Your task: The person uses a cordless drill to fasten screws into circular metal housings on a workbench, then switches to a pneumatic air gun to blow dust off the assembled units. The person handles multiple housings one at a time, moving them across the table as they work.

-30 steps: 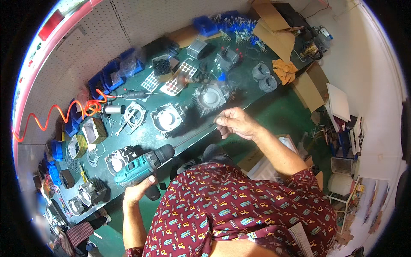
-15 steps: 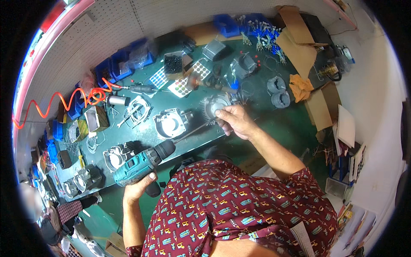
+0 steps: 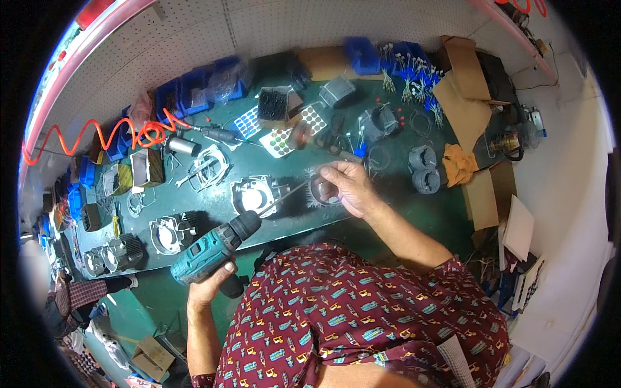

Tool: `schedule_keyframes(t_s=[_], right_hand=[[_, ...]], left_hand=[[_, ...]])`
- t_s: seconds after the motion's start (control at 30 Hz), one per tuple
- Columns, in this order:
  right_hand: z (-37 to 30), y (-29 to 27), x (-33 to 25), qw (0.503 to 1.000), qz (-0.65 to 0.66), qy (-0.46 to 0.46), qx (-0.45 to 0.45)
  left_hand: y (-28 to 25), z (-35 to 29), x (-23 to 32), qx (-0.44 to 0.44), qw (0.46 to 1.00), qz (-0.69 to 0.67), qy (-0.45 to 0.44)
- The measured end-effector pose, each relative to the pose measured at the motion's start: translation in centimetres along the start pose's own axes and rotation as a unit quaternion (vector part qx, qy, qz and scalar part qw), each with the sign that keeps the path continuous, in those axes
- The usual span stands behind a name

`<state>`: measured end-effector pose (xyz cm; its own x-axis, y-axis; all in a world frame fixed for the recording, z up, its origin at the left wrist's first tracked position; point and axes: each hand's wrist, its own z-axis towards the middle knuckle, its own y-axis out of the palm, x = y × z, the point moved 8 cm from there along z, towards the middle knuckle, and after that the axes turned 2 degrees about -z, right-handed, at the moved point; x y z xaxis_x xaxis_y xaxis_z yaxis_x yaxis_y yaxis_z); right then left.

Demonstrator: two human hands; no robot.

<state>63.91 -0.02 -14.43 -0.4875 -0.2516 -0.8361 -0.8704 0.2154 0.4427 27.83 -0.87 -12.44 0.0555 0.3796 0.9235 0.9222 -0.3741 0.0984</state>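
My left hand is wrapped round the grip of a teal and black cordless drill. A long thin bit runs from its chuck up and right toward a round, finned metal engine part. My right hand is closed over the right side of that part, its fingers curled and hiding much of it. Whether the bit's tip touches the part is hard to make out. Just left of the bit, an open metal engine housing lies on the green workbench.
More engine housings stand along the bench's front left. Behind lie a ring-shaped gasket, sticker sheets, a box of dark small parts and blue bins. An orange cloth and cardboard are right. An orange coiled hose hangs left.
The finned part and my right hand over it have come nearer to me, and my hand covers more of the part. The drill stays in my left hand. The view has shifted slightly.
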Motion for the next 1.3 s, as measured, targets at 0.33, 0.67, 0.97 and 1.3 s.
schedule_keyframes(t_s=[0.33, 0.67, 0.97, 1.3], right_hand=[[0.1, 1.1, 0.5, 0.995, 0.084, 0.020, -0.041], [1.8, 6.2, 0.1, 0.987, -0.015, 0.045, -0.151], [2.8, 9.1, 2.6, 0.965, -0.159, 0.086, -0.189], [2.4, 10.2, 3.3, 0.941, -0.194, 0.089, -0.261]], left_hand=[[0.5, -0.5, 0.4, 0.008, 1.000, -0.024, 0.010], [-4.8, -2.2, 1.4, -0.004, 0.999, 0.025, 0.025], [-8.4, -4.6, 0.7, 0.029, 0.999, 0.012, -0.008], [-8.5, -5.1, 0.3, 0.078, 0.996, 0.006, -0.047]])
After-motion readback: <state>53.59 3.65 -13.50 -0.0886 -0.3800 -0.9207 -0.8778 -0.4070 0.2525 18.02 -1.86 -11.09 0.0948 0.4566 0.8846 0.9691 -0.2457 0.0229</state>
